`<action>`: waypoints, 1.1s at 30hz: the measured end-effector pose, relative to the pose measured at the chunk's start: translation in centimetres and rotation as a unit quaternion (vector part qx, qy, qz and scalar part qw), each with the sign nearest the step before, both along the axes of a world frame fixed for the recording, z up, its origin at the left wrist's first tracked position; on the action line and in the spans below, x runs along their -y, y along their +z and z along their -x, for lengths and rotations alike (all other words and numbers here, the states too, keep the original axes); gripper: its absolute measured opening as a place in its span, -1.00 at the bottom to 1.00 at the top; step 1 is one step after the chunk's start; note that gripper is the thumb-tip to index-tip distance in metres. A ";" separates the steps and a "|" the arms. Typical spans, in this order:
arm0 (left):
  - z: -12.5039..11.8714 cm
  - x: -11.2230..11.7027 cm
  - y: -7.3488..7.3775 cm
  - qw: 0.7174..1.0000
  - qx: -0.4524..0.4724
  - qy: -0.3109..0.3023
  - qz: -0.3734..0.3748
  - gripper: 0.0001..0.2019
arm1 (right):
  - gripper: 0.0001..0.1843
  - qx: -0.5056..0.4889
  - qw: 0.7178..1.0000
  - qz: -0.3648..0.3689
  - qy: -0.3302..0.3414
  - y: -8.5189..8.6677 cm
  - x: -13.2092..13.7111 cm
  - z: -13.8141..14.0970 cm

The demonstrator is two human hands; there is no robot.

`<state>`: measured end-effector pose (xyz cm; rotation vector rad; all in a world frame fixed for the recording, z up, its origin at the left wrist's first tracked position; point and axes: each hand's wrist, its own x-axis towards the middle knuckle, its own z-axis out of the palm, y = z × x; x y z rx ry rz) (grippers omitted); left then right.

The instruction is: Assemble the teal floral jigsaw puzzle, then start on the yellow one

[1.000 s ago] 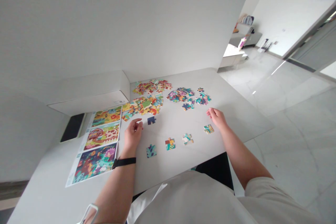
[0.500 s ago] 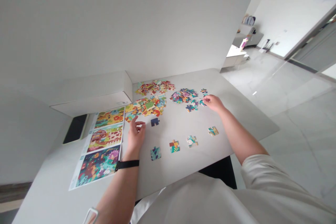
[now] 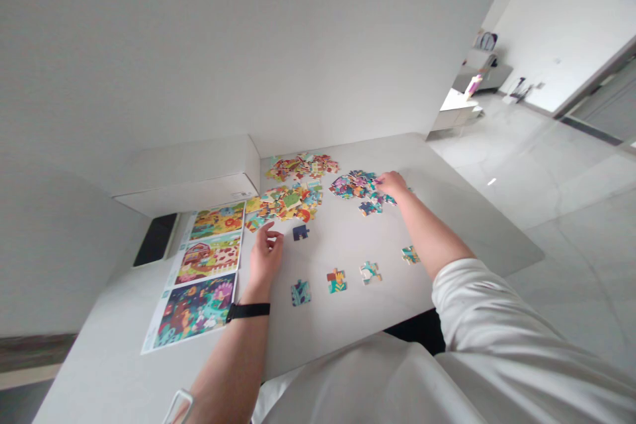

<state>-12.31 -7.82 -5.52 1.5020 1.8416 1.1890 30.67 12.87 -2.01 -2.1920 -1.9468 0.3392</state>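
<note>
My right hand [image 3: 392, 183] reaches out over the blue-purple pile of puzzle pieces [image 3: 358, 187] at the far right of the table, its fingers down among the pieces; whether they grip one I cannot see. My left hand [image 3: 265, 256] rests on the table with its fingers loosely curled and apart, holding nothing, beside a dark blue piece [image 3: 300, 232]. Several single pieces lie in a row near me: a blue leafy piece [image 3: 301, 293], an orange-teal piece [image 3: 336, 280], a pale teal piece [image 3: 370, 272] and another piece [image 3: 410, 254].
A yellow-orange pile of pieces [image 3: 285, 203] and a red-mixed pile [image 3: 301, 165] lie behind the left hand. A picture sheet [image 3: 202, 273] with three scenes lies at the left. A white box [image 3: 189, 174] and a black phone [image 3: 155, 240] sit further left. The white table [image 3: 462, 212] ends at the right.
My right hand has moved away from the near single piece, forward and left to the blue-purple pile. The left hand has stayed beside the dark blue piece.
</note>
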 end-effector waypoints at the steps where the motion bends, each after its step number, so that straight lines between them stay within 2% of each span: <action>1: 0.0 0.0 0.0 1.000 -0.001 0.001 -0.001 -0.50 | -0.69 -0.003 1.000 0.004 -0.001 0.0 0.1 0.1; 4: 0.0 -0.1 -0.1 1.000 -0.005 0.004 -0.002 -0.52 | -0.70 -0.034 0.999 -0.009 -0.009 0.1 0.7 0.0; 7: 0.0 -0.2 0.0 1.000 -0.011 0.006 0.001 -0.55 | -0.82 -0.100 0.994 -0.028 -0.024 0.5 1.8 -0.4; 11: -0.2 -0.2 0.4 1.000 -0.010 0.007 -0.001 -0.56 | -0.84 -0.226 0.971 -0.069 -0.025 1.3 4.0 -1.0; 14: -0.5 -0.2 0.6 1.000 -0.011 0.008 0.006 -0.56 | -0.69 -0.356 0.930 -0.085 0.017 1.5 6.5 -0.7; 17: -1.0 -0.1 0.8 1.000 -0.018 0.012 0.001 -0.60 | -0.48 -0.476 0.870 -0.105 0.074 1.0 10.1 0.6; 21: -1.4 0.2 0.7 1.000 -0.021 0.018 -0.006 -0.62 | -0.41 -0.543 0.827 -0.113 0.090 -0.6 15.5 3.7; 24: -1.6 0.5 0.6 0.999 -0.003 0.029 -0.032 -0.62 | -0.39 -0.553 0.820 -0.108 0.098 -2.0 18.3 5.8; 28: -2.2 1.5 1.5 0.995 0.027 0.040 -0.082 -0.66 | -0.40 -0.539 0.827 -0.103 0.121 -3.0 19.5 7.1; 30: -2.8 2.5 2.3 0.993 0.021 0.011 -0.113 -0.68 | -0.40 -0.533 0.829 -0.102 0.134 -3.1 19.6 7.4; 33: -4.3 4.6 2.9 0.985 -0.023 -0.089 -0.147 -0.73 | -0.38 -0.524 0.833 -0.105 0.142 -3.0 19.6 7.6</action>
